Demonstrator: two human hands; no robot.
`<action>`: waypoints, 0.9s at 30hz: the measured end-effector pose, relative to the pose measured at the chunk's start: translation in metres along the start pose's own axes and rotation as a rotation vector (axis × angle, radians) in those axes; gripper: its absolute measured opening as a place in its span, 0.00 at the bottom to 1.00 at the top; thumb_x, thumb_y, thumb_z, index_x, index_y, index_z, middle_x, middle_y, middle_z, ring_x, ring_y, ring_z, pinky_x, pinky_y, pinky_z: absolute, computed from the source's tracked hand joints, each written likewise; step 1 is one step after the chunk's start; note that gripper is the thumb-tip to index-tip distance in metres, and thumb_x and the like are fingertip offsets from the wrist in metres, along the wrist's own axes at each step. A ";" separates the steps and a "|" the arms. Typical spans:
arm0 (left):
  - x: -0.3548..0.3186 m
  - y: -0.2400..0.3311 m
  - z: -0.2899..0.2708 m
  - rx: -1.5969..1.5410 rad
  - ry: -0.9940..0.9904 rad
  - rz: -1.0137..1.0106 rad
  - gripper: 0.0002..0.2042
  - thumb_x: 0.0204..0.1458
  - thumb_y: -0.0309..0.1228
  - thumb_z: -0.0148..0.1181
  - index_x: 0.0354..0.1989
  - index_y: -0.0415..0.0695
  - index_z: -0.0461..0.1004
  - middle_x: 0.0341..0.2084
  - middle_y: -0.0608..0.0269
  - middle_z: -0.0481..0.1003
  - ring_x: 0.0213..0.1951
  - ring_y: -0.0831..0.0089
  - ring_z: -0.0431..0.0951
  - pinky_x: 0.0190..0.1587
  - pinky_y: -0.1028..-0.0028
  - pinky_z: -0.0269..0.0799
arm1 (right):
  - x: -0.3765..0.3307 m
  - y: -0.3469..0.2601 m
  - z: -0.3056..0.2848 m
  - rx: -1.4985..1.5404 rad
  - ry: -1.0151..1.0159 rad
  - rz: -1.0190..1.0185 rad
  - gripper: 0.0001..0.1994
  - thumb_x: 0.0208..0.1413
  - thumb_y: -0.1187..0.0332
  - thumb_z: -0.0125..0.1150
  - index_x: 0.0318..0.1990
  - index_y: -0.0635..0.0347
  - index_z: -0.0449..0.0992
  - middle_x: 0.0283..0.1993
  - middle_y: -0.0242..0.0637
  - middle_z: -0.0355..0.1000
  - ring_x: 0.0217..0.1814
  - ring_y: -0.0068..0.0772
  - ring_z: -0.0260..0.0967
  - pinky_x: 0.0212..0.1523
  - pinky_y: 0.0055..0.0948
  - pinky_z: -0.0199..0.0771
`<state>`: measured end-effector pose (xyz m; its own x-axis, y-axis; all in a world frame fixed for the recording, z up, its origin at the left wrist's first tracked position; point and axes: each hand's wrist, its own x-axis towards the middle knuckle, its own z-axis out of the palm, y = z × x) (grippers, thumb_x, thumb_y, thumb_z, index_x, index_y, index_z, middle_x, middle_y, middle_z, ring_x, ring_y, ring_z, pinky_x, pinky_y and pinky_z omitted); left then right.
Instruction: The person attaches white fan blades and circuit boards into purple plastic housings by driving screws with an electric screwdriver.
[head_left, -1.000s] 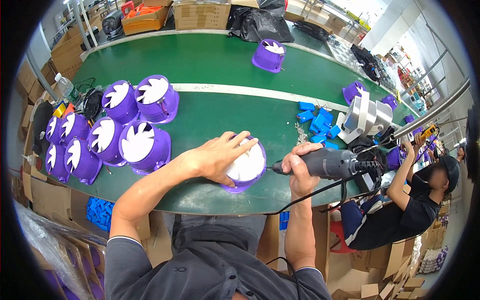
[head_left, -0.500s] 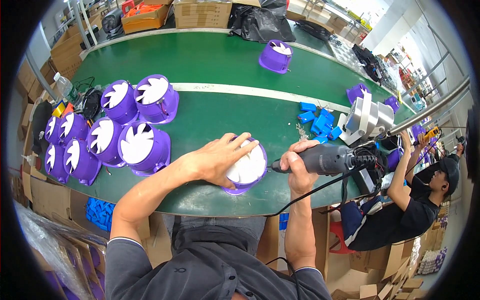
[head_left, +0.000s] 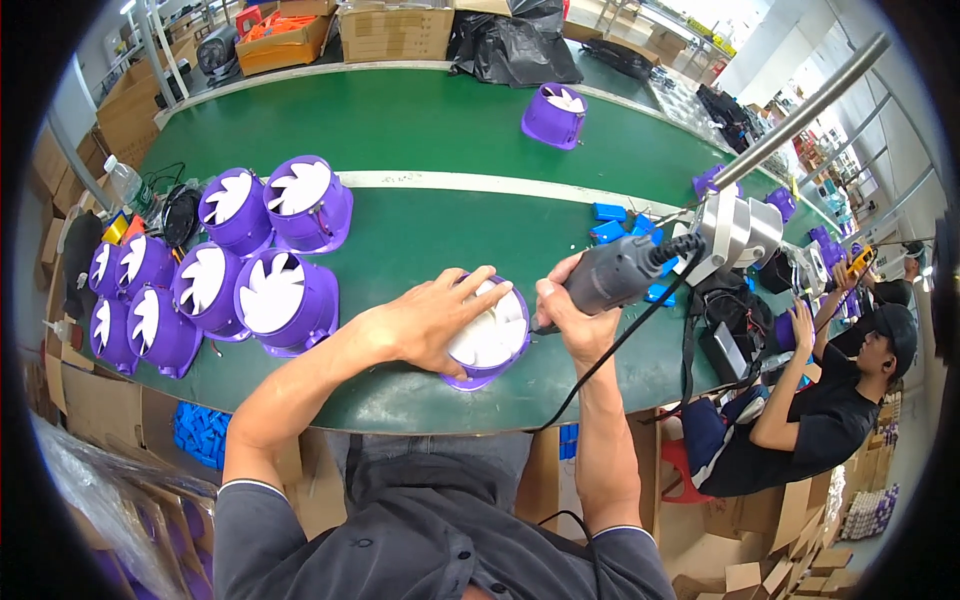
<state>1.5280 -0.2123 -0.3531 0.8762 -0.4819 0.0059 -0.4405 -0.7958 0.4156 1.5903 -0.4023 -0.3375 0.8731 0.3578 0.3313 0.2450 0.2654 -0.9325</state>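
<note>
My left hand point(head_left: 432, 322) lies spread, fingers splayed, flat over the white blades of the purple fan housing point(head_left: 487, 338) at the centre of the frame, near the front edge of the green table point(head_left: 420, 130). My right hand point(head_left: 572, 318) is wrapped tight around the grey electric screwdriver point(head_left: 615, 275), its tip at the housing's right rim. I judge the bit could skid off and nick my left fingertips, since they sit just beside it; the black cord point(head_left: 640, 335) hanging over the edge could also tug the tool off line. Finished purple fans point(head_left: 285, 300) cluster at centre left. Brown cardboard boxes point(head_left: 392, 28) and an orange crate point(head_left: 283, 30) line the top edge, a black bag point(head_left: 515, 45) beside them. Small blue parts point(head_left: 612, 222) lie right of centre.
</note>
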 end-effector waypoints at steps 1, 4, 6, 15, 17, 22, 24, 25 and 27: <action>0.001 -0.001 -0.001 0.004 0.004 0.003 0.53 0.25 0.37 0.72 0.64 0.47 0.45 0.60 0.46 0.48 0.57 0.47 0.56 0.55 0.55 0.63 | 0.001 -0.001 -0.001 -0.022 -0.034 0.010 0.10 0.45 0.82 0.57 0.33 0.62 0.64 0.23 0.34 0.64 0.17 0.24 0.64 0.18 0.23 0.66; 0.000 -0.003 -0.002 0.036 -0.049 0.008 0.54 0.25 0.36 0.72 0.64 0.48 0.44 0.61 0.44 0.46 0.58 0.46 0.54 0.56 0.55 0.61 | -0.003 -0.004 -0.003 -0.036 -0.095 0.030 0.10 0.44 0.82 0.57 0.32 0.62 0.64 0.23 0.34 0.64 0.17 0.24 0.64 0.17 0.22 0.66; 0.001 -0.007 -0.005 0.034 -0.073 0.061 0.55 0.24 0.34 0.72 0.65 0.49 0.43 0.62 0.42 0.44 0.60 0.45 0.52 0.57 0.55 0.60 | -0.004 -0.005 -0.004 -0.010 -0.134 -0.004 0.09 0.44 0.82 0.56 0.32 0.62 0.63 0.22 0.34 0.63 0.17 0.24 0.63 0.17 0.23 0.65; -0.005 0.022 -0.002 0.059 0.187 -0.348 0.48 0.33 0.46 0.68 0.62 0.40 0.47 0.46 0.36 0.58 0.44 0.43 0.65 0.43 0.53 0.70 | -0.029 -0.019 -0.019 0.131 0.039 -0.153 0.11 0.43 0.81 0.55 0.34 0.61 0.61 0.25 0.38 0.62 0.17 0.26 0.61 0.18 0.24 0.65; -0.004 0.025 0.002 0.063 0.180 -0.401 0.48 0.34 0.47 0.68 0.63 0.42 0.47 0.46 0.36 0.58 0.45 0.43 0.65 0.42 0.53 0.70 | -0.035 -0.020 -0.019 0.207 -0.019 -0.144 0.12 0.44 0.82 0.57 0.34 0.61 0.62 0.26 0.39 0.63 0.19 0.25 0.63 0.19 0.24 0.67; -0.003 0.025 0.004 0.106 0.224 -0.424 0.48 0.34 0.49 0.67 0.63 0.43 0.48 0.44 0.37 0.58 0.44 0.43 0.65 0.40 0.53 0.70 | -0.036 -0.011 -0.001 0.261 -0.104 -0.146 0.13 0.43 0.83 0.56 0.36 0.61 0.61 0.28 0.40 0.63 0.21 0.25 0.63 0.21 0.24 0.68; -0.002 0.026 0.004 0.101 0.215 -0.415 0.47 0.34 0.48 0.67 0.62 0.42 0.49 0.43 0.37 0.59 0.43 0.43 0.65 0.38 0.54 0.71 | -0.030 -0.005 0.003 0.249 -0.114 -0.148 0.13 0.43 0.83 0.56 0.36 0.62 0.61 0.28 0.40 0.63 0.21 0.25 0.63 0.21 0.24 0.68; -0.002 0.025 0.004 0.102 0.216 -0.418 0.47 0.34 0.48 0.67 0.62 0.42 0.49 0.43 0.37 0.59 0.43 0.43 0.65 0.38 0.54 0.71 | -0.028 -0.003 0.005 0.237 -0.101 -0.149 0.13 0.43 0.83 0.56 0.36 0.62 0.61 0.28 0.40 0.63 0.21 0.25 0.63 0.21 0.24 0.68; -0.004 0.025 0.007 0.124 0.246 -0.402 0.46 0.34 0.48 0.67 0.62 0.42 0.50 0.43 0.37 0.59 0.42 0.43 0.66 0.38 0.54 0.71 | -0.024 0.001 0.007 0.224 -0.091 -0.152 0.13 0.43 0.84 0.54 0.36 0.63 0.61 0.28 0.39 0.63 0.21 0.25 0.63 0.21 0.24 0.68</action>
<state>1.5124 -0.2328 -0.3492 0.9953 -0.0389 0.0882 -0.0651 -0.9461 0.3173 1.5665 -0.4045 -0.3453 0.7894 0.3750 0.4860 0.2621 0.5101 -0.8192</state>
